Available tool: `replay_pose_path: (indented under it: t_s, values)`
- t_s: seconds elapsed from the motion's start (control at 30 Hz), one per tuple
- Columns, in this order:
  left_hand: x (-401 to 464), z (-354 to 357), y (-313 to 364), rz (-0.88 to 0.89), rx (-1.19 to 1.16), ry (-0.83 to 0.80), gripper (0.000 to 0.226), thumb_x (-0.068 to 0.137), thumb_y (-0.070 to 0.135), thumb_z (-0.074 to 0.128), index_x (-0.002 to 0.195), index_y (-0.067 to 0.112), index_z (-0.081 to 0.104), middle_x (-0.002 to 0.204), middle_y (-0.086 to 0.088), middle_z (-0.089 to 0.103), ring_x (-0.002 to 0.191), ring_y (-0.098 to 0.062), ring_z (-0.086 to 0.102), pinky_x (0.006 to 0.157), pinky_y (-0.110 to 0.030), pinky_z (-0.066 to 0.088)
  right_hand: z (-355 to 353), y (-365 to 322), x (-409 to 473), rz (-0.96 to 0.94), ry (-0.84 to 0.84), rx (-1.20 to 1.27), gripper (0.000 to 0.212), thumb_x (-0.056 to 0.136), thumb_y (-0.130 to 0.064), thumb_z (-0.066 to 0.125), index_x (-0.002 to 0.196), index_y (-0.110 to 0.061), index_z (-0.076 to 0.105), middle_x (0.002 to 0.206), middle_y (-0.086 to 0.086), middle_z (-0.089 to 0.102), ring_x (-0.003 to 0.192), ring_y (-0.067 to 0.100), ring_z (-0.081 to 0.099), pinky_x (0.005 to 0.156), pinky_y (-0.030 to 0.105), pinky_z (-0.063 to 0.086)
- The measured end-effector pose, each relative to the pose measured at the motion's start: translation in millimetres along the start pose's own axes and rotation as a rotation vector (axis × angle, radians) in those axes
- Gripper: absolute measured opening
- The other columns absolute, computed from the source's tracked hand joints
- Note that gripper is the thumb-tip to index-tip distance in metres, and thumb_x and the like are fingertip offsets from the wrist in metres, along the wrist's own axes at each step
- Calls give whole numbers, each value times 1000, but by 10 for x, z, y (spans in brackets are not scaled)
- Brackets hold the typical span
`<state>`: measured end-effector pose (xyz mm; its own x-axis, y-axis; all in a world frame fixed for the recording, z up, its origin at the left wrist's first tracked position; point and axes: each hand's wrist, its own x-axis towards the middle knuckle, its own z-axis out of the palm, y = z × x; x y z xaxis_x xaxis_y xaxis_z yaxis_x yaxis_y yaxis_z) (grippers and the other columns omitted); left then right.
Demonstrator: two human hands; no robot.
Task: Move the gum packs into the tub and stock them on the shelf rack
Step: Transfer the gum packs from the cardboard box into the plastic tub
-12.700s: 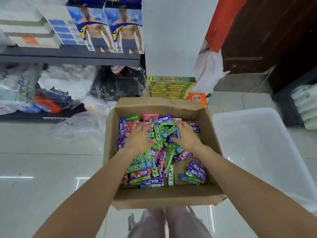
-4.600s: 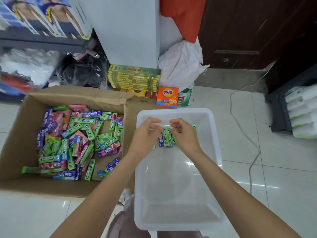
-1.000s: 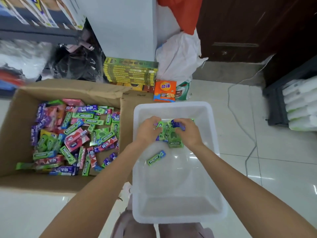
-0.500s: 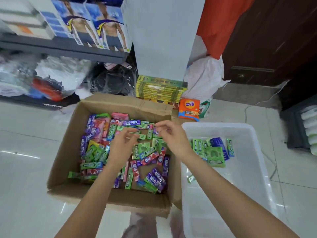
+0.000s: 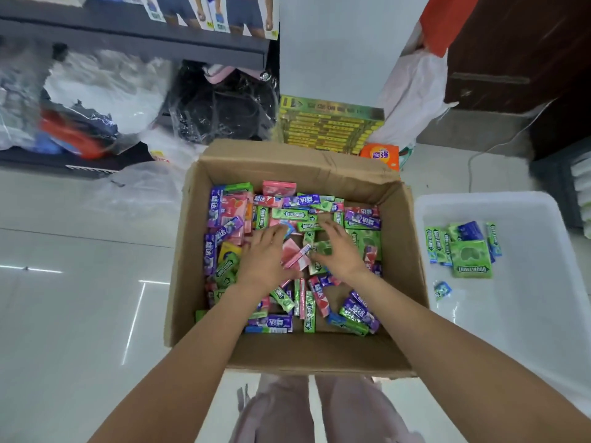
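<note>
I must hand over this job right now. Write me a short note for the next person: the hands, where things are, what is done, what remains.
Left hand and right hand: both down in the cardboard box, gathering gum packs; firm grip not clear.
Tub: right of the box, holding a small pile of packs.
Done: one batch in the tub.
Left: most packs remain boxed; shelf stocking not begun.

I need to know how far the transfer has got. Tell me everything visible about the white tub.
The tub is a shallow, rectangular, translucent white plastic bin with rounded corners, lying flat on the tiled floor just right of the cardboard box. Its right and near parts run out of frame. A small cluster of gum packs, mostly green with some blue, lies near its far end, and one small pack lies apart. The remaining floor is bare. Neither hand touches it.
</note>
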<state>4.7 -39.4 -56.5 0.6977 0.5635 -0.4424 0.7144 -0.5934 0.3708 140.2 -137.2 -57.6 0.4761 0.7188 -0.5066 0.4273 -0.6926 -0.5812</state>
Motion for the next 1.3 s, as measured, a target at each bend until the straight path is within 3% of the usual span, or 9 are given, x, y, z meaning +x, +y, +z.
replay_pose_path:
  t_s: [0.13, 0.33, 0.5, 0.63, 0.7, 0.87, 1.0, 1.13, 1.3]
  values:
    - [31, 31, 24, -60, 49, -3, 100, 72, 48, 74, 147, 14, 17, 149, -7, 25, 137, -25, 21, 111, -42, 24, 30, -2, 46, 20, 17, 15, 67, 88, -15, 64, 146, -18, 31, 143, 6, 34, 133, 22, 33, 106, 24, 27]
    - [101, -33, -17, -16, 19, -31, 77, 74, 34, 76, 136, 15, 34, 138, -13, 37, 129, -29, 32, 106, -39, 33, 77, -34, 77, 0, 30, 40, 45, 84, -21, 69, 126, -16, 54, 132, 6, 41, 125, 22, 37, 103, 24, 28]
    - [81, -58, -2, 46, 12, -90, 67, 77, 23, 76, 127, 18, 31, 120, -14, 52, 110, -29, 50, 88, -41, 46, 157, -43, 49, -11, 27, 54, 40, 82, -15, 70, 118, -15, 54, 127, 6, 48, 118, 21, 46, 87, 20, 33]
    - [124, -37, 8, -20, -85, -82, 84, 70, 23, 81, 135, 9, 30, 130, -16, 49, 119, -31, 47, 97, -43, 43, 153, -69, 65, 16, 22, 192, 39, 80, -10, 71, 115, -14, 55, 123, 7, 54, 114, 21, 52, 86, 20, 38]
    - [121, -18, 3, -50, -138, -40, 80, 71, 22, 80, 135, 7, 35, 132, -14, 49, 122, -30, 46, 99, -42, 42, 142, -93, 63, 42, 13, 299, 40, 81, -8, 69, 118, -13, 54, 124, 6, 56, 116, 18, 50, 90, 21, 37]
    - [43, -48, -9, -29, -506, 90, 48, 79, 9, 72, 124, 10, 56, 119, -7, 62, 109, -18, 57, 92, -23, 43, 160, -128, 22, 83, -4, 457, 49, 83, -13, 69, 127, -6, 48, 116, 5, 53, 102, 16, 52, 85, 24, 42]
    - [46, -119, 21, -46, -518, 66, 42, 80, 14, 72, 120, 5, 59, 104, -7, 66, 97, -20, 59, 83, -19, 42, 200, -134, -14, 90, 8, 451, 45, 83, -14, 69, 124, -7, 49, 111, 13, 56, 100, 24, 58, 85, 29, 48]
    - [86, -189, 10, -86, -436, 41, 26, 81, 14, 72, 90, -4, 57, 62, -12, 42, 66, -25, 40, 60, -36, 35, 194, -146, -62, 32, -29, 338, 38, 83, -12, 69, 116, -10, 51, 98, 3, 58, 90, 20, 58, 84, 33, 50]
    - [132, -267, -8, -63, -362, -38, 20, 82, 13, 71, 79, 4, 53, 60, -3, 38, 66, -23, 39, 60, -31, 29, 196, -189, -78, -17, -37, 186, 31, 83, -11, 68, 106, -8, 49, 86, 7, 58, 75, 19, 51, 70, 33, 44]
